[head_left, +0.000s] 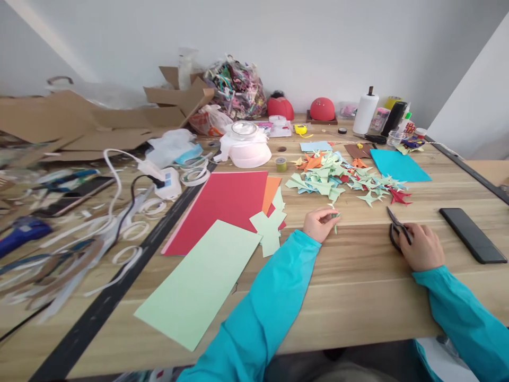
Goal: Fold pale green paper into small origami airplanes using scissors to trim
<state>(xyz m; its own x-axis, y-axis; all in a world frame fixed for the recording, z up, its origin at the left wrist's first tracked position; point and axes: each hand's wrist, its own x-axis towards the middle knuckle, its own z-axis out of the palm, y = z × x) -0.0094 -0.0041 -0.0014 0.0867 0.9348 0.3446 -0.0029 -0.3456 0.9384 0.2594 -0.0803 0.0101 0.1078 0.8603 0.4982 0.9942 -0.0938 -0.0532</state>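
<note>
My left hand point(320, 225) pinches a small piece of folded pale green paper point(335, 225) between thumb and fingertips, just above the table. My right hand point(424, 247) is closed over the handle of dark-handled scissors point(398, 229), whose blades point away and to the left. Beyond both hands lies a heap of folded paper shapes point(324, 178), mostly pale green with some orange, blue and red. By my left forearm are cut green paper pieces point(269, 232) and a large pale green sheet point(199, 284), partly over red sheets point(228, 204).
A black phone point(473, 235) lies right of my right hand. At the back are a turquoise sheet point(400, 165), a white bottle point(365, 113) and red domes point(322, 109). Cables, a power strip point(169, 184) and paper strips clutter the left, with cardboard boxes point(119, 118) behind.
</note>
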